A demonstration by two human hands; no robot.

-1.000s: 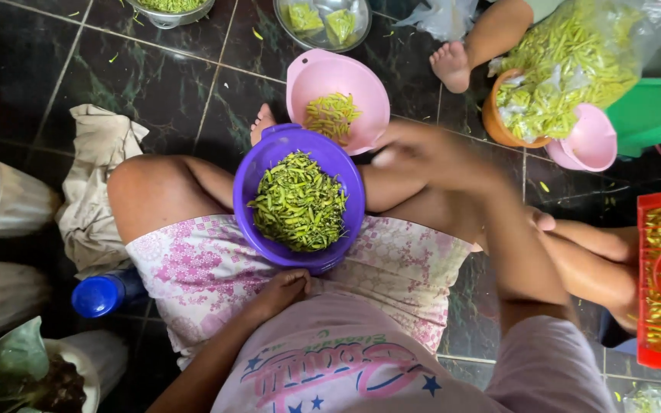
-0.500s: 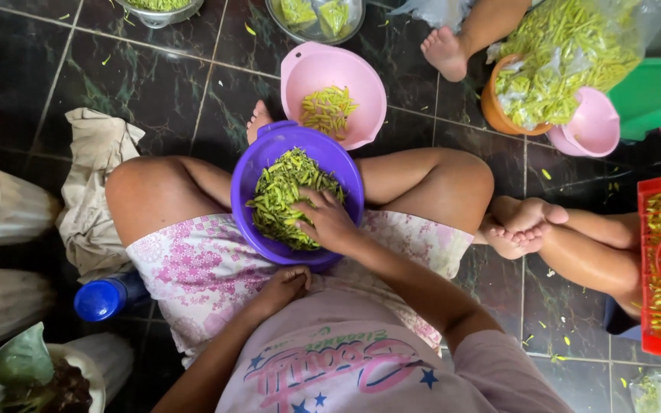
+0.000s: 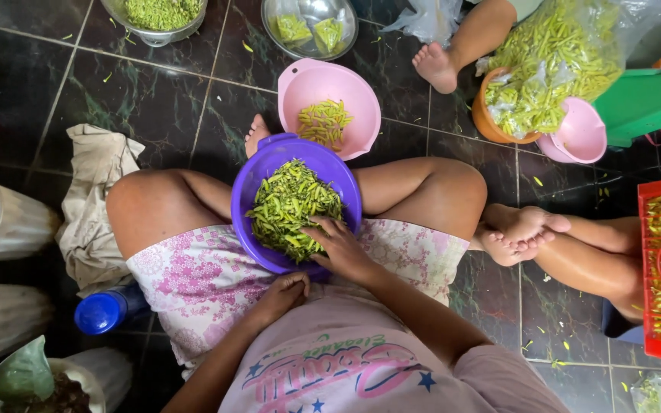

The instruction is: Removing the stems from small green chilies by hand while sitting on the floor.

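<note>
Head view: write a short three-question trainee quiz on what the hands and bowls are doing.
1. True or false: the right hand rests in the green chillies in the purple bowl.
2. Where is the left hand? A) in the pink bowl B) closed, low on the lap under the purple bowl C) on the blue bottle
3. What colour are the pods in the pink bowl?

Key: 1 true; 2 B; 3 yellowish green.

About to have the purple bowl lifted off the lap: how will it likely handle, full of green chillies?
The purple bowl looks like thin plastic, so it may flex. Heaped green chillies probably keep it light but could spill if tilted. Resting on crossed legs, it may tip once the right hand lifts.
</note>
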